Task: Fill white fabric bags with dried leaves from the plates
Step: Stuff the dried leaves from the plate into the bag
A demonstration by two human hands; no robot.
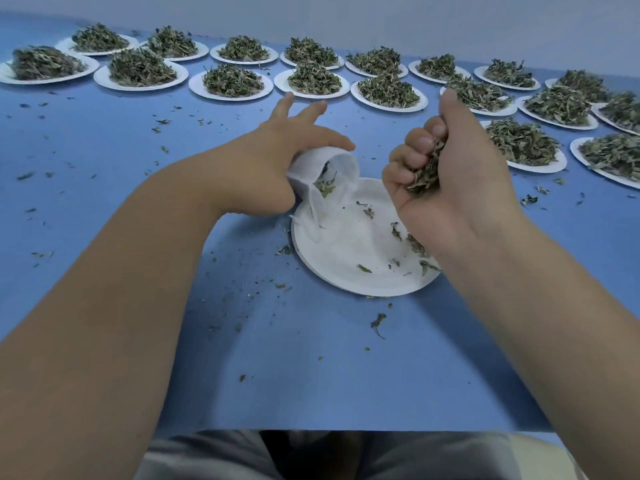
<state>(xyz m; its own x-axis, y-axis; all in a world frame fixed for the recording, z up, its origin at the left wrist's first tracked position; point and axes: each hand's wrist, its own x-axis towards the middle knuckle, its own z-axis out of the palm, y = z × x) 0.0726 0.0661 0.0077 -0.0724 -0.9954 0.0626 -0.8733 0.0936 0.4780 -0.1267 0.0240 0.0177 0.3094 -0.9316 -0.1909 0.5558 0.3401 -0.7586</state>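
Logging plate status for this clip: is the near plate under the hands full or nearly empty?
Nearly empty. The near plate shows bare white with only scattered leaf bits, while the right hand holds a clump of leaves.

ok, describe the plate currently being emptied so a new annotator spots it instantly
On the blue table, skip the rows of leaf-heaped plates along the far edge. It is the lone white plate nearest the person, between both hands, and the only one nearly bare, holding just scattered leaf scraps.
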